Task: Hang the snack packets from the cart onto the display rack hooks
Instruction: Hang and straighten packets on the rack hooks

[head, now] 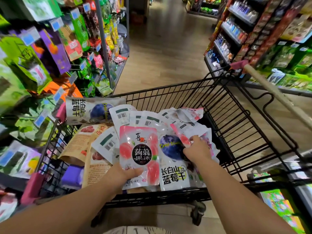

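Note:
A black wire cart (224,115) in front of me holds several snack packets. My left hand (121,173) grips the lower edge of a pink peach jelly packet (139,149) and holds it upright over the pile. My right hand (197,150) pinches the edge of another pink packet (181,137) lying over a white blueberry packet (172,164). A second blueberry packet (91,110) lies at the cart's far left corner. Brown paper packets (79,144) lie at the left. The display rack (55,53) with hooks and hanging packets stands to my left.
Shelves of goods (253,31) line the right side of the aisle. The wooden floor (165,48) stretches ahead between the racks. The cart's handle (273,92) points to the right. Blue price tags (57,95) stick out from the rack hooks.

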